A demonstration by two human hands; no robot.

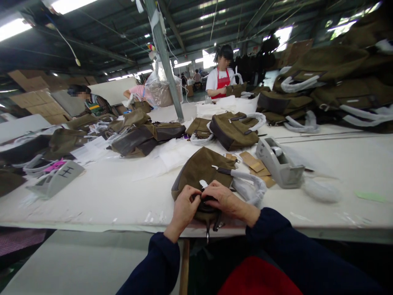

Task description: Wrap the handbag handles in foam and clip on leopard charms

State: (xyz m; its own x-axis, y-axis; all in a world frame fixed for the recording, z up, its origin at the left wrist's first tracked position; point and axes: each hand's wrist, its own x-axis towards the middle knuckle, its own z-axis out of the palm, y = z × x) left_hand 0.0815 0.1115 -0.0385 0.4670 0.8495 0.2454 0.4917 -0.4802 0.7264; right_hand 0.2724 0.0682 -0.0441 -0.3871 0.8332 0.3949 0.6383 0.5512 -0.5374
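The olive bag (196, 164) lies on the near edge of the white table (123, 196), directly in front of me, a position that probably lets both forearms approach without reaching. My left hand (185, 208) and my right hand (223, 198) meet at the dark trim (208, 205) on its near part. The grip on each side is nearly closed: thumb and fingers curl inward, tips close together. What lies between the fingertips is hidden, so I cannot tell whether either pinch is fully closed. The opposed placement appears suited to fine fingertip control, one hand steadying the trim against the other. A white piece (203, 184) lies on the fabric just beyond my fingers. The dark strap end with metal hardware (208, 231) hangs at the table edge, where it seems clear of the grip. The wrapped handle (253, 188) rests to the right of the bag, beside my right wrist; its white covering presumably guards the surface against scuffs. Cardboard pieces (253, 162) lie just beyond the handle, next to the grey tape dispenser (279, 164), which stands upright on my right, apparently for easy reach. A second olive bag (235, 129) sits farther back, apart from mine, and leaves the working area uncrowded.
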